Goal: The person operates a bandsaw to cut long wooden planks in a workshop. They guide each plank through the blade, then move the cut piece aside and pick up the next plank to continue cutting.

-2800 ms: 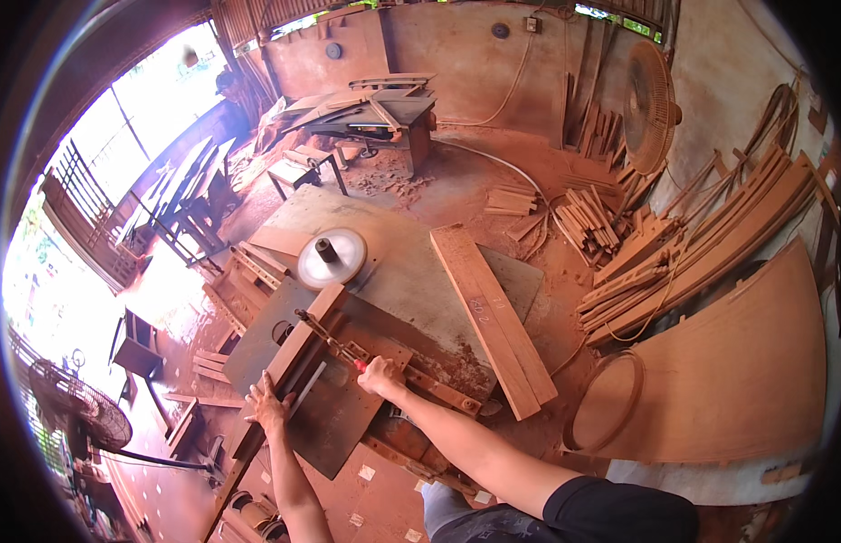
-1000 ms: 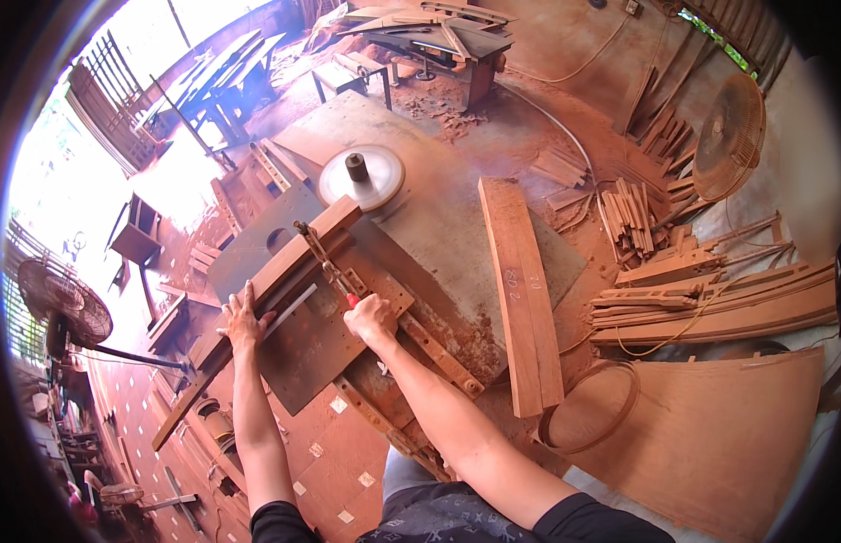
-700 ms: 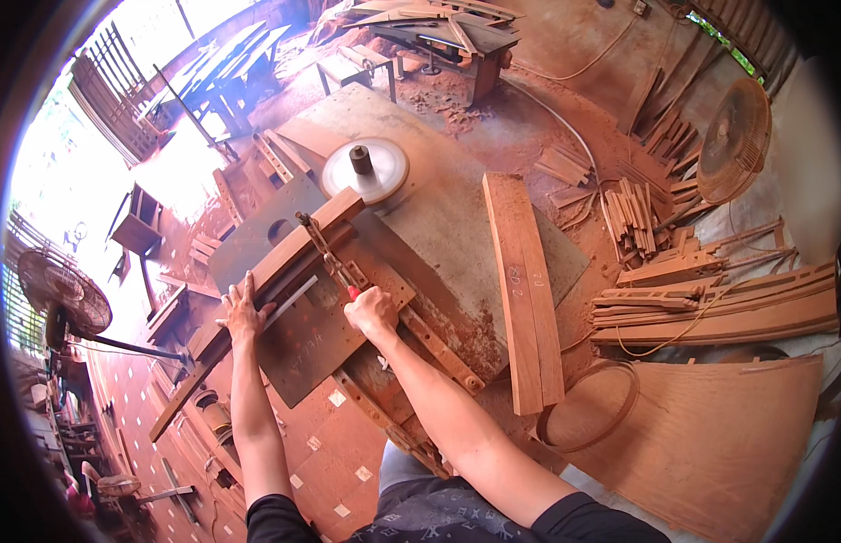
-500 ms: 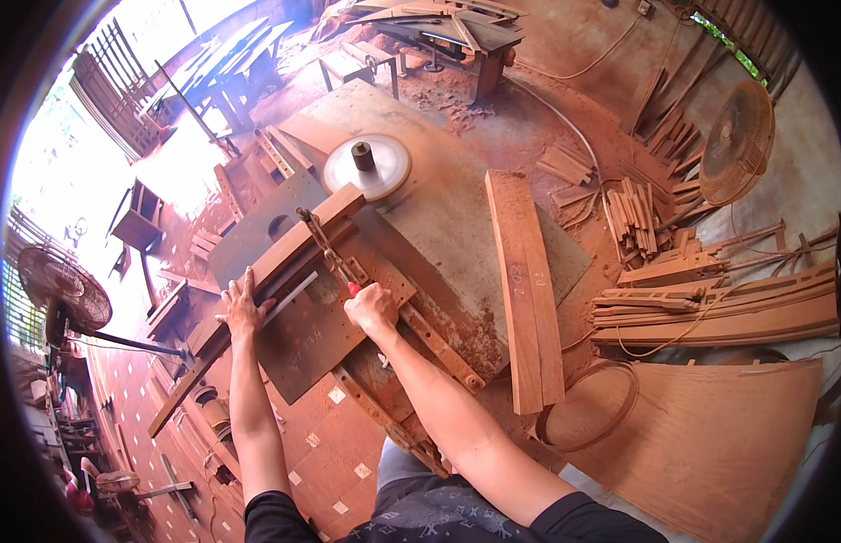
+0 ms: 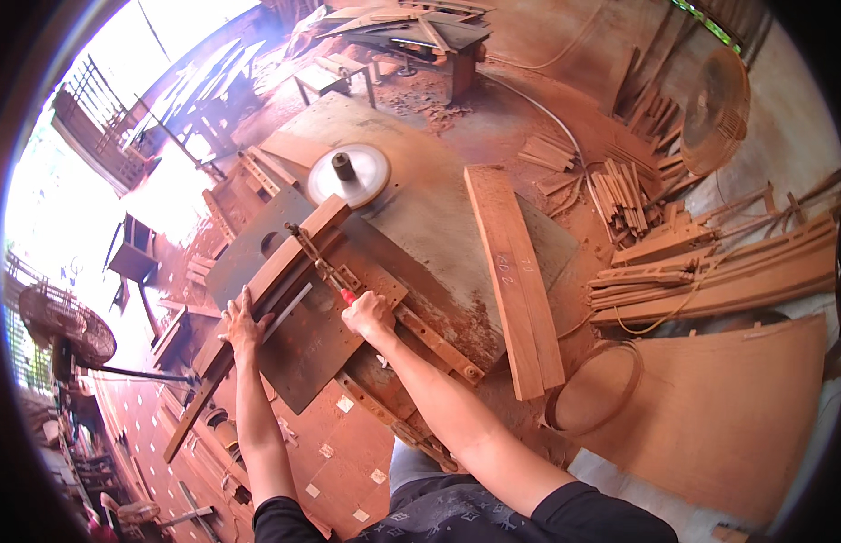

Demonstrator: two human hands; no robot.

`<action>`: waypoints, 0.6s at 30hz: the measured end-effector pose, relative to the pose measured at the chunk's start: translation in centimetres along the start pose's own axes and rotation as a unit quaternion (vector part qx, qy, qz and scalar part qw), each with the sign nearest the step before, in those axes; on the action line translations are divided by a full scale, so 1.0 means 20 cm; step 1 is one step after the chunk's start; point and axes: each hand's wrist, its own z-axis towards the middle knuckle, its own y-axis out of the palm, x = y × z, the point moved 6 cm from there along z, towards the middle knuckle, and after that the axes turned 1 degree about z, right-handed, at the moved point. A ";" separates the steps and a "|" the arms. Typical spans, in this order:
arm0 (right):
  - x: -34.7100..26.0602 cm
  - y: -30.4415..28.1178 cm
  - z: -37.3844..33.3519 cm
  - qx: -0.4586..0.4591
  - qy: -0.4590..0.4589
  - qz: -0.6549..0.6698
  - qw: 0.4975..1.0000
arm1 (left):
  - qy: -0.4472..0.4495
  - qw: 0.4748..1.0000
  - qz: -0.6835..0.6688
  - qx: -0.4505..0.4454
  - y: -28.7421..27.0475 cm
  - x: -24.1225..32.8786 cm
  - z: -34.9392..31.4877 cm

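Note:
A reddish wooden beam point(image 5: 298, 246) lies slantwise on a wooden jig point(image 5: 377, 282), its far end close to the round, blurred saw blade point(image 5: 370, 172). My left hand point(image 5: 245, 328) rests on the beam's near part, fingers spread along its top and side. My right hand point(image 5: 370, 317) is closed round the red handle point(image 5: 349, 296) of a metal toggle clamp point(image 5: 316, 257). The clamp's arm reaches across to the beam. Beneath the jig is a dark metal plate point(image 5: 298, 366) on the saw table. A pale metal strip point(image 5: 289, 309) lies beside the beam.
A thick marked plank point(image 5: 515, 281) lies on the table's right side. Farther right are stacked boards point(image 5: 674, 290), a wooden hoop point(image 5: 597, 385) and a standing fan point(image 5: 714, 110). Another fan point(image 5: 72, 326) stands at left. Sawdust covers much of the table and floor.
The view has shifted and turned slightly, so the scene sits differently. A little more of the red handle shows at my right hand. Both hands keep nearly the same places.

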 end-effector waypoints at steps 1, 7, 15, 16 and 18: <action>-0.01 -0.06 -0.05 -0.004 0.006 0.012 1.000 | -0.001 1.000 0.002 0.000 0.01 -0.01 -0.02; 0.02 -0.25 -0.40 -0.034 0.007 0.037 0.999 | -0.018 1.000 -0.004 0.003 0.05 -0.11 -0.32; 0.52 -0.03 -0.37 0.285 -0.186 -0.012 0.940 | 0.011 1.000 -0.012 0.000 0.05 0.14 -0.67; 0.49 -0.03 -0.41 0.299 -0.196 -0.004 0.934 | 0.006 1.000 -0.010 -0.001 0.06 0.11 -0.69; 0.43 -0.01 -0.41 0.146 -0.141 0.005 0.979 | -0.009 1.000 -0.002 -0.003 0.07 0.01 -0.70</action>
